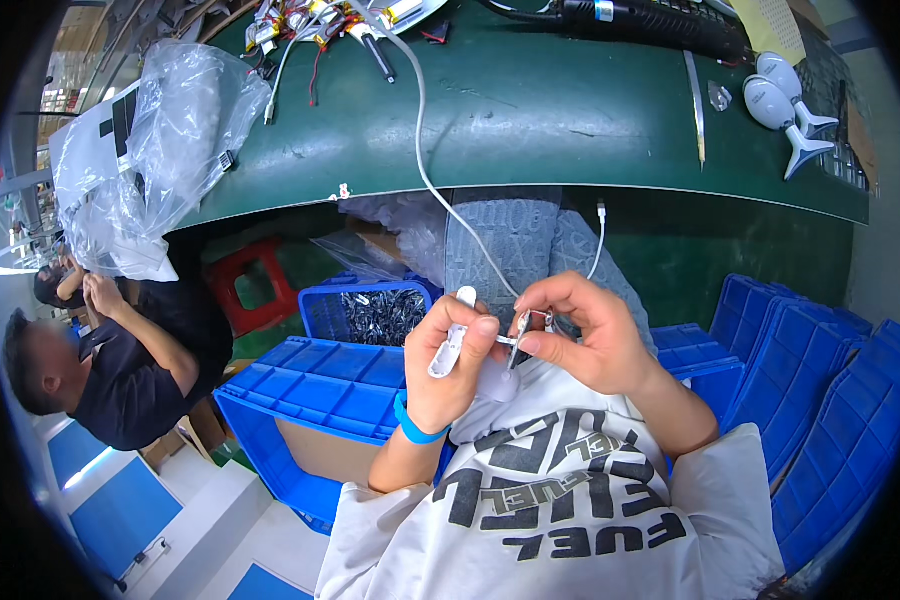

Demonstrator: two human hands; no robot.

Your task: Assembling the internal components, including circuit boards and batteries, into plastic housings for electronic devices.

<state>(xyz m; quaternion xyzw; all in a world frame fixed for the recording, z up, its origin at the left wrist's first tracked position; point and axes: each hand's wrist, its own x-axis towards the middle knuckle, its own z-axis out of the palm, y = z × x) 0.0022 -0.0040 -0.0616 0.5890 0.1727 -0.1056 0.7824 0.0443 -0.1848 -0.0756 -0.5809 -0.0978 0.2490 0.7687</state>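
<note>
Close to my chest, my left hand [448, 362] is closed on a white plastic shell [448, 352], an open elongated half with a hollow inside. A rounded, translucent whitish piece [498, 382] sits just below those fingers. My right hand [592, 340] pinches a small part with fine wires [536, 320]; its exact kind is too small to make out. The fingertips of both hands nearly meet, and a slim white piece spans between them. A grey cable [422, 120] runs from the table down to my right fingertips. The thin white cable [602, 225] beside it ends in a small plug.
On the green table [530, 120] lie wired battery packs [320, 22], a plastic bag [185, 130], a tweezer-like tool [696, 110] and white stand-like parts [785, 105]. Blue crates [315, 385] flank me; one bin holds dark small parts [382, 315]. A co-worker [135, 350] sits at left.
</note>
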